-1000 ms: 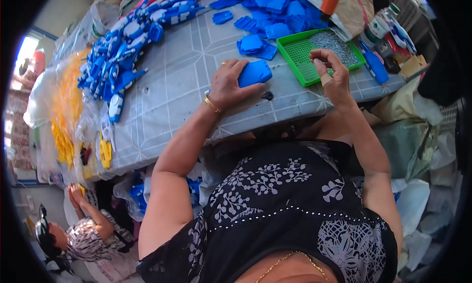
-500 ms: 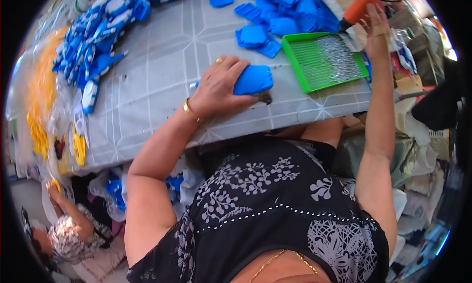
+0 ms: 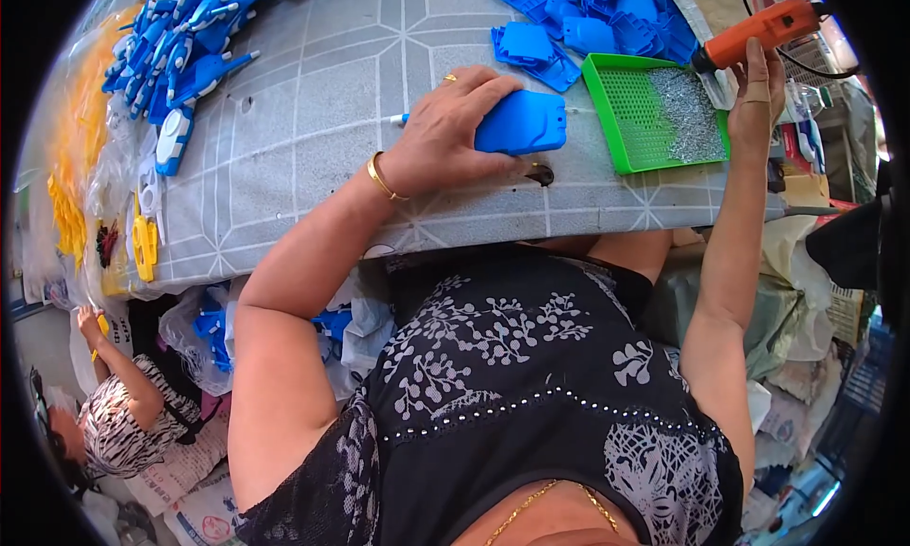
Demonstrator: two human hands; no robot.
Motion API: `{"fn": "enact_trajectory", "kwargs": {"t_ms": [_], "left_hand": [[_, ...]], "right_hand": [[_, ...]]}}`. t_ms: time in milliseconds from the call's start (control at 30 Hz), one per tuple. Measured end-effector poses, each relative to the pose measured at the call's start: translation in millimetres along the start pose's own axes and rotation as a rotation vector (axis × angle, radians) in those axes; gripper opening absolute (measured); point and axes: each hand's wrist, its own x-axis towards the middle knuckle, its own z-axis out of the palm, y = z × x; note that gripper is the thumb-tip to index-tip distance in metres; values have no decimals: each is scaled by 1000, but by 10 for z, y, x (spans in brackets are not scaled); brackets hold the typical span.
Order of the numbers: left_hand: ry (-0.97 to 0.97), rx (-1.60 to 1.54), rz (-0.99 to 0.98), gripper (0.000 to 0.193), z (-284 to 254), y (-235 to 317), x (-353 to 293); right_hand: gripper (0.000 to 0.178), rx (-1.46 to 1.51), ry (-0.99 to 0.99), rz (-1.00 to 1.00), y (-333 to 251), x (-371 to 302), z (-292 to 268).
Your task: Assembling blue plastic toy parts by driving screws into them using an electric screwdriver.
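My left hand (image 3: pixel 453 129) presses down on a flat blue plastic part (image 3: pixel 521 122) lying on the grey tiled table cover (image 3: pixel 313 138). My right hand (image 3: pixel 755 96) is raised at the far right edge of the table, its fingers against an orange electric screwdriver (image 3: pixel 758 27) that hangs from a black cable. Between the two hands sits a green tray (image 3: pixel 637 119) holding a heap of small silvery screws (image 3: pixel 687 115).
A pile of blue plastic shells (image 3: pixel 588 20) lies behind the tray; more blue and white parts (image 3: pixel 185 53) are heaped at the left, with yellow parts (image 3: pixel 71 195) at the table's left edge. Another person (image 3: pixel 114 423) sits low at the left. Bags lie under the table.
My right hand left the green tray and rose to the orange screwdriver at the upper right. My left hand stayed on the blue part.
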Motion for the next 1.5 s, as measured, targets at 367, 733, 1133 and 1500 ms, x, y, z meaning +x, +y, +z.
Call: {"fn": "enact_trajectory", "kwargs": {"t_ms": [367,733,1133,1500], "left_hand": [[23,271,63,82,38,58,32],[-20,275,-3,64,53,102,92],[75,280,33,58,124,100,90],[-5,272,-48,66,109,90,90]], "right_hand": [[34,327,-233,19,-346,-236,224],[24,401,-262,148,-310,-348,499],[15,403,-221,141,-54,-610,492],[14,371,-203,92,-4,-647,468]]}}
